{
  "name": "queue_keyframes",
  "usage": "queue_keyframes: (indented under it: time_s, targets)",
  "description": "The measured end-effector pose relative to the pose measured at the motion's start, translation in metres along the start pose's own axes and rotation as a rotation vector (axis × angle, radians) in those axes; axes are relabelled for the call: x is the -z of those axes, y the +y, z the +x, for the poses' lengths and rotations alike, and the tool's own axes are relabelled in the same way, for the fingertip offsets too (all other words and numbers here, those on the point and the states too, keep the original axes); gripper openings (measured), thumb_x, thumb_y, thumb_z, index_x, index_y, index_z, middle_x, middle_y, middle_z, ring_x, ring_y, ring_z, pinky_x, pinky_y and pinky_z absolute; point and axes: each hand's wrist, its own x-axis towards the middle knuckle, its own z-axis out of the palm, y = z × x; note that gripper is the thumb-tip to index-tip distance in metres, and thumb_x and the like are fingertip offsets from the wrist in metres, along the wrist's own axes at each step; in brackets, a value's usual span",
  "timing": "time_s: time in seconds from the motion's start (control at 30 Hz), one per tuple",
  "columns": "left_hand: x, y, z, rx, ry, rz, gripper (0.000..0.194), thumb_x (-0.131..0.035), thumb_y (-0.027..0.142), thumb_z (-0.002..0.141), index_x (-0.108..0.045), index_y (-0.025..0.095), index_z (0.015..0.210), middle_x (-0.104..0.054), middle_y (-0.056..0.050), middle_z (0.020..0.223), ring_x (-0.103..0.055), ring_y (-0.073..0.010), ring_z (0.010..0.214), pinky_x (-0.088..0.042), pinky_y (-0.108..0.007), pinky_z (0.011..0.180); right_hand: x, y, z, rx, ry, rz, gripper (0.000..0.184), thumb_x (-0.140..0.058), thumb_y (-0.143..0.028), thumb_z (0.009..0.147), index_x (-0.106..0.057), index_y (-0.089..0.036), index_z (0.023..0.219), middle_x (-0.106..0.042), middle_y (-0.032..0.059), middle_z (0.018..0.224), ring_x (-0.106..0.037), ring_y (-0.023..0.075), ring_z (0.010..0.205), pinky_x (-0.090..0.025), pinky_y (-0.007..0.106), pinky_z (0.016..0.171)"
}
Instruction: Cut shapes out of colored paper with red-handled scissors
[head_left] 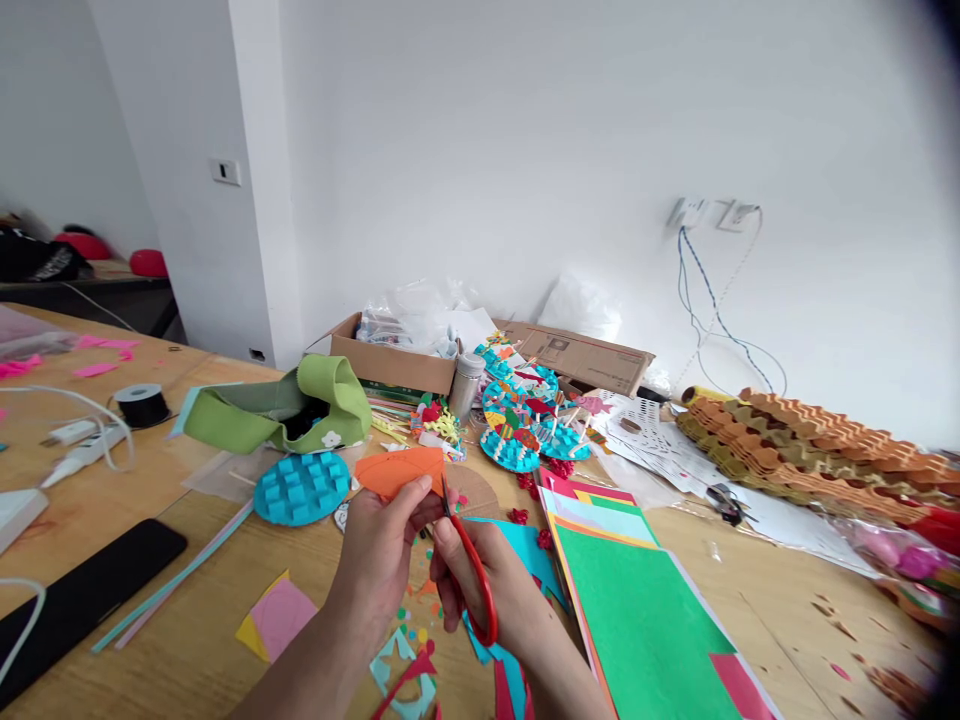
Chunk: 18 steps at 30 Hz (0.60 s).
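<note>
Between the fingers of my left hand [382,545] is a piece of orange paper [397,470] with a faint curved line on it. My right hand [491,575] grips red-handled scissors [480,575], whose blades meet the paper's right edge. Just left of the paper lies a round blue disc [302,489] with raised square bumps. Below my hands are cut paper scraps [405,675] in light blue and red, with small coloured dots. A pink paper square [283,612] on a yellow one rests left of my left forearm.
Coloured paper sheets [637,590] are stacked at right. Behind stand a green felt bag [247,415], a cardboard box [401,368], a glitter shaker [468,385] and decorated blue discs [510,450]. Egg trays [810,450] lie far right; a black phone-like slab [90,600] sits left.
</note>
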Motion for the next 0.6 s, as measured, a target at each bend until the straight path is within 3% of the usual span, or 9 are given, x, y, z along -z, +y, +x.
queue_keyframes:
  time_s: [0.4, 0.6]
  targets:
    - [0.0035, 0.0029, 0.0035, 0.028, -0.071, 0.032, 0.019, -0.081, 0.026, 0.06, -0.07, 0.013, 0.067, -0.072, -0.006, 0.061, -0.071, -0.0238, 0.061, -0.057, -0.034, 0.063, 0.0002, 0.0026, 0.0, -0.035, -0.018, -0.001, 0.064, -0.036, -0.076, 0.089, -0.052, -0.017, 0.071, -0.048, -0.0049, 0.044, -0.048, 0.0078, 0.034, -0.031, 0.017, 0.036]
    - [0.0065, 0.0025, 0.0068, 0.029, -0.093, 0.028, 0.016, -0.08, 0.025, 0.062, -0.071, 0.014, 0.07, -0.073, -0.005, 0.063, -0.071, -0.0219, 0.06, -0.056, -0.031, 0.061, 0.0005, 0.0002, 0.001, -0.034, -0.031, 0.011, 0.066, -0.038, -0.079, 0.086, -0.052, -0.016, 0.071, -0.048, -0.0048, 0.042, -0.046, 0.0075, 0.032, -0.029, 0.016, 0.034]
